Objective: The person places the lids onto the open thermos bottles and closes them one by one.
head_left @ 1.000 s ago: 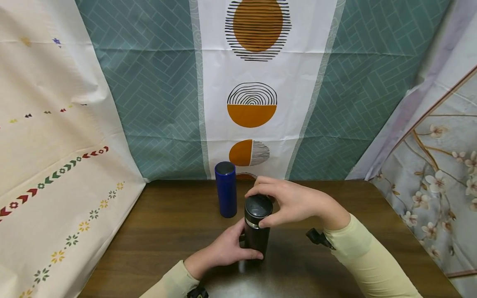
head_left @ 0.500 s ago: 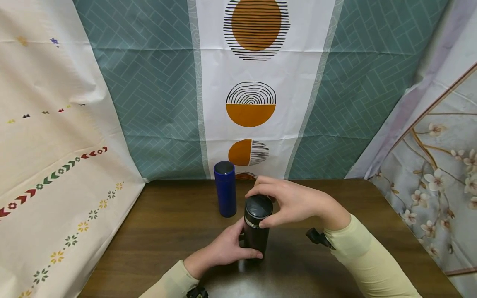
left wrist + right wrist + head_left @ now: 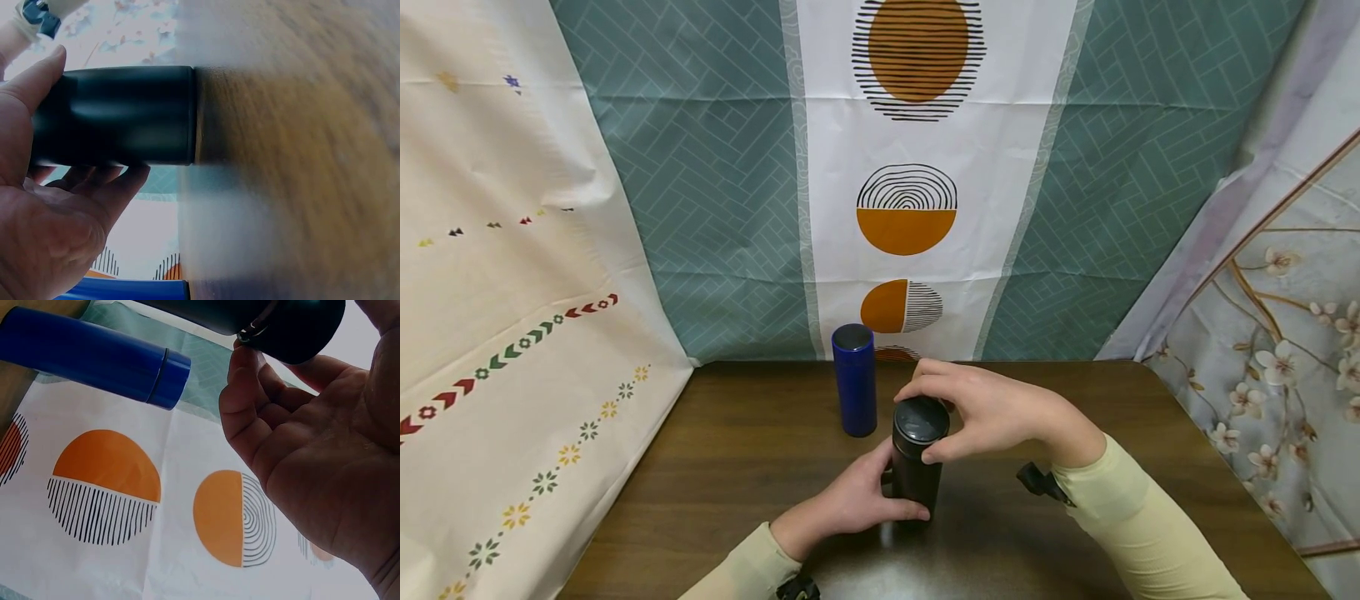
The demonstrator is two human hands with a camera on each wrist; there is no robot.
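Note:
A black thermos flask point(image 3: 917, 485) stands upright on the table in the head view. My left hand point(image 3: 853, 498) grips its lower body, thumb in front and fingers around the far side. The flask's base meets the tabletop in the left wrist view. From above, my right hand point(image 3: 992, 414) holds the black lid point(image 3: 921, 419) between thumb and fingers. The lid sits on top of the flask, and a thin shiny strip shows at the seam in the right wrist view. Behind and to the left, a blue thermos flask point(image 3: 856, 387) with a dark top stands untouched.
The brown wooden table point(image 3: 760, 467) ends at a patterned teal and white cloth point(image 3: 730, 208) hanging behind it. A cream cloth point(image 3: 535, 350) borders the left side, and a floral cloth point(image 3: 1277, 400) the right.
The right hand and lid have moved slightly down. The silver ring seen below the lid before is now covered in the head view. The left hand and blue flask have stayed put.

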